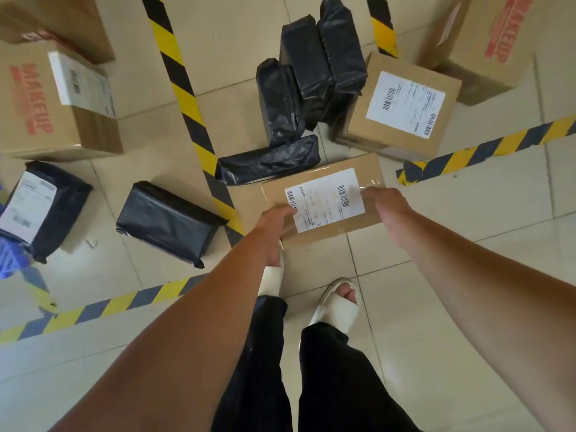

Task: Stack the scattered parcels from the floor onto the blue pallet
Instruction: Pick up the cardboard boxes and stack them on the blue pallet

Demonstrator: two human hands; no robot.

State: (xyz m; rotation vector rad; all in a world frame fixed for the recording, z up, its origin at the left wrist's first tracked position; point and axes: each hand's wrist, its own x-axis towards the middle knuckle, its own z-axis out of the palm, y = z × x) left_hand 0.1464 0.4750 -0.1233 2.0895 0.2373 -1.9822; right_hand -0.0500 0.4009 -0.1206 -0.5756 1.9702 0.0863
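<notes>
A flat brown cardboard parcel point(324, 201) with a white label is held between both hands above the tiled floor. My left hand point(274, 232) grips its near left corner; my right hand point(389, 207) grips its right edge. A sliver of the blue pallet point(9, 254) shows at the left edge, with a black bag parcel bearing a white label point(40, 207) beside or on it. On the floor lie another black bag parcel point(168, 222), a cluster of several black bags point(305, 79) and a labelled brown box point(402, 107).
Large cardboard boxes printed in red stand at the left point(46, 104) and top right point(486, 42). Yellow-black hazard tape point(190, 104) crosses the tiles in several strips. My feet in white slippers point(336, 304) stand just below the held parcel.
</notes>
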